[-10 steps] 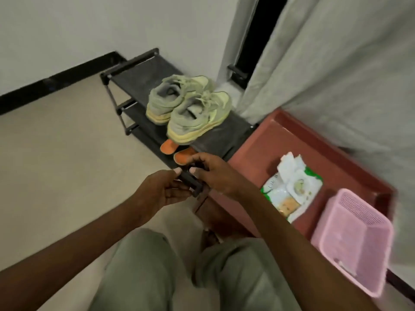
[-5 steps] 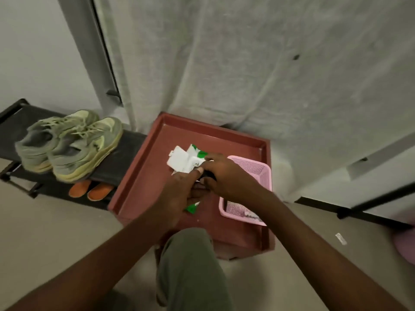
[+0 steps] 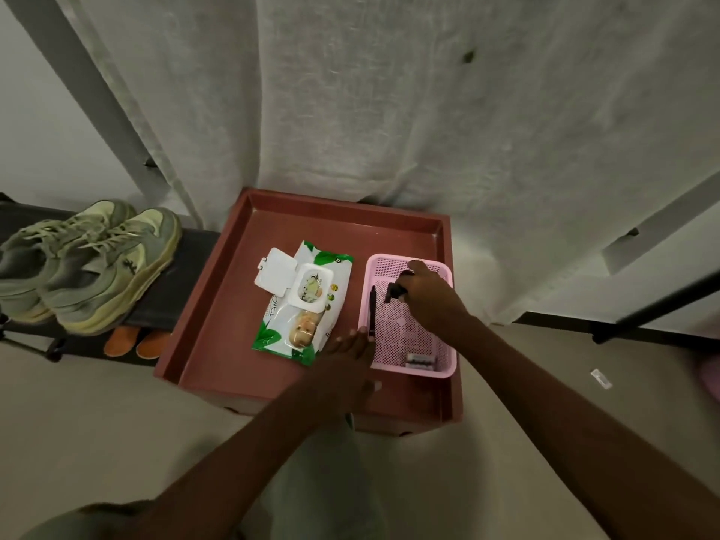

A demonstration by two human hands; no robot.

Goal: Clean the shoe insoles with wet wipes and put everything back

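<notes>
**Hands part: wipes down, right hand in basket**

Both hands have separated since half a second ago. Left of the pink basket [image 3: 409,317], the wet wipes pack [image 3: 304,302] now lies flat, lid flipped open. Right hand [image 3: 426,294] reaches inside the basket, pinching a small dark object [image 3: 394,292]; left hand [image 3: 346,356], fingers relaxed, touches the basket's near-left corner. Shoes [image 3: 89,267] sit far left of it. Tidying looks nearly done

Wet wipes pack [image 3: 302,304]: white and green soft pack, flat on the red tray, white flip lid standing open to its left.
Shoes [image 3: 87,263]: grey-green laced pair, side by side on the dark rack's top shelf.
Insoles [image 3: 136,342]: two orange ends showing on the shelf beneath the shoes.
</notes>
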